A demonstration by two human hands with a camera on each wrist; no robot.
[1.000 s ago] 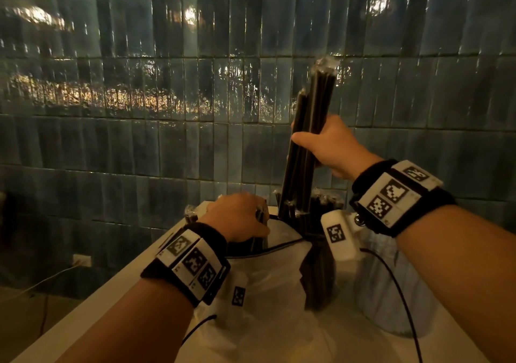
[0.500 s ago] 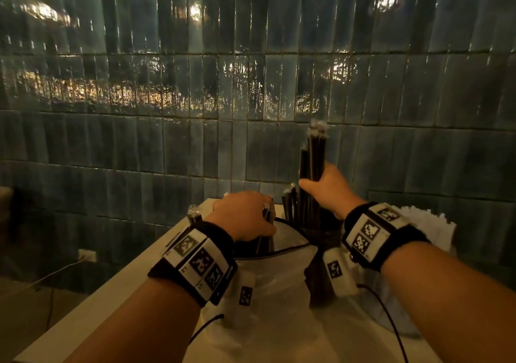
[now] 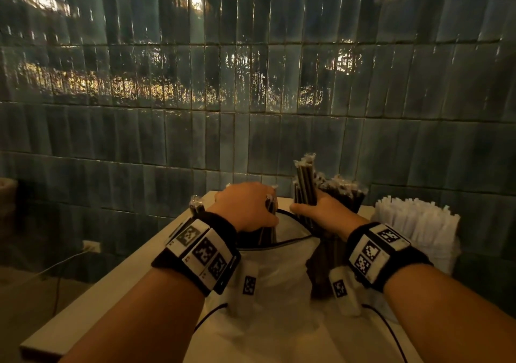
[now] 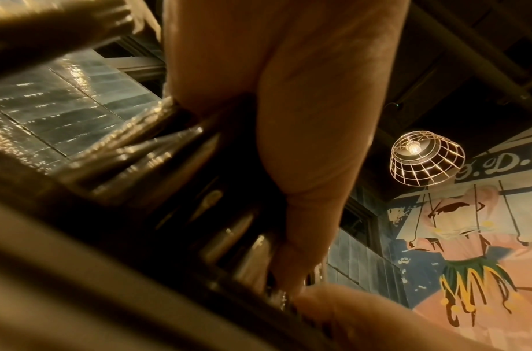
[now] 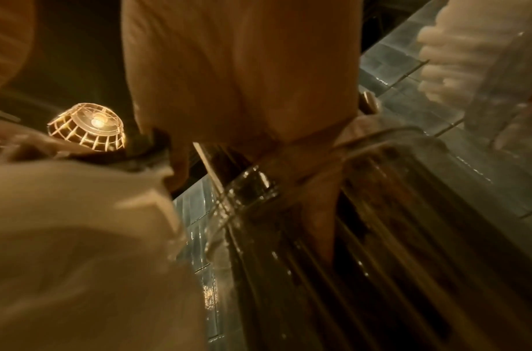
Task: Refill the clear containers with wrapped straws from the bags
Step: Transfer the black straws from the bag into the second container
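Black wrapped straws stand clutched in my right hand, lowered into the clear container beside the bag; my left hand grips more straws at the bag's mouth.

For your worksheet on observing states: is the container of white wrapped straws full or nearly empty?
Full: the white straws stand upright, tightly packed across the clear container, their tops above its rim.

The only letters to read are on the painted wall sign, at about 3 o'clock in the left wrist view. It shows a curly "D" with dots beside it. The rest is cut off.
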